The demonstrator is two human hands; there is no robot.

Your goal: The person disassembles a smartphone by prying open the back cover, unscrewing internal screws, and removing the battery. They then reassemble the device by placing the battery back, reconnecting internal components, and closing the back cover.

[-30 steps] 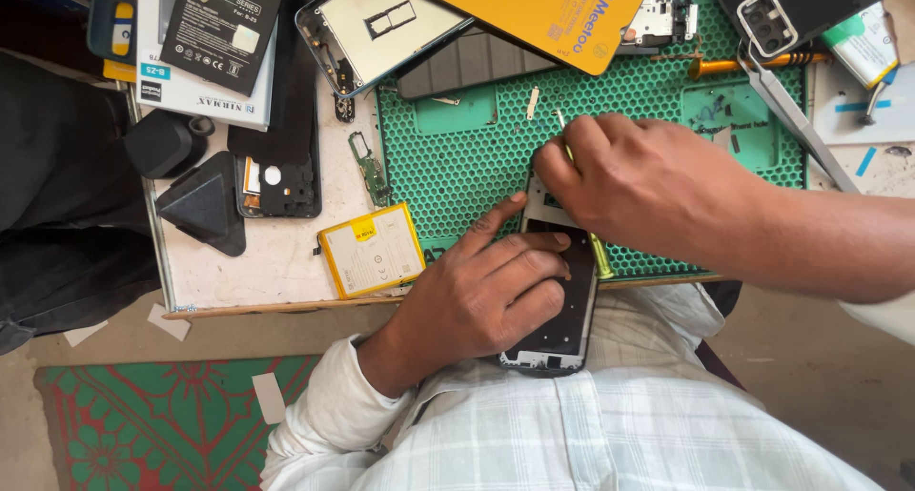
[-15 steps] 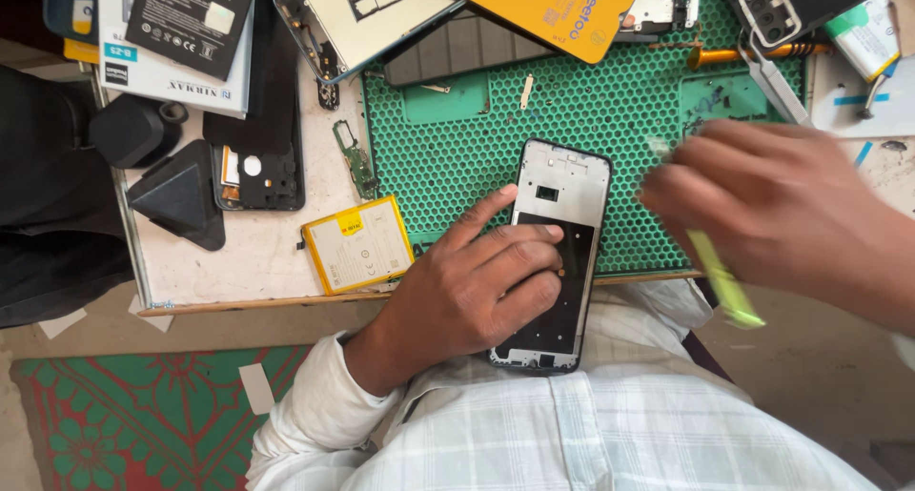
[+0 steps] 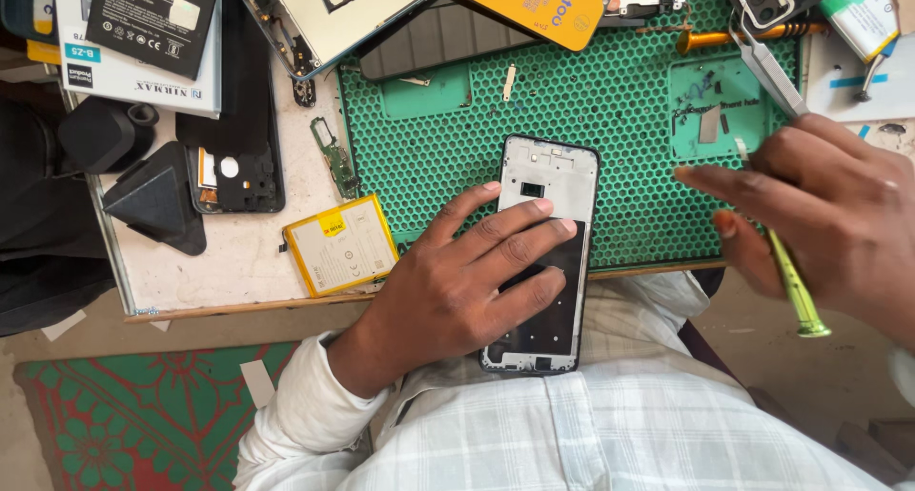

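Observation:
A black phone frame (image 3: 551,181), opened up and without its back, lies half on the green honeycomb work mat (image 3: 610,119) and half over my lap. My left hand (image 3: 457,286) rests flat on its lower half, fingers spread across it. My right hand (image 3: 829,214) hovers to the right of the frame, apart from it, and grips a thin yellow-green screwdriver (image 3: 796,291) whose handle points down and to the right. Metal tweezers (image 3: 767,67) lie on the mat just above that hand.
A yellow battery (image 3: 340,245) lies left of my left hand on the white board. Further left are a black phone back (image 3: 233,167), a black triangular block (image 3: 157,200) and boxes. Phone panels, a yellow card (image 3: 534,5) and an orange-handled tool (image 3: 734,38) crowd the mat's far edge.
My right hand lifted off the top of the phone frame and swung to the right with the screwdriver. The left hand stayed on the frame, whose top end is uncovered.

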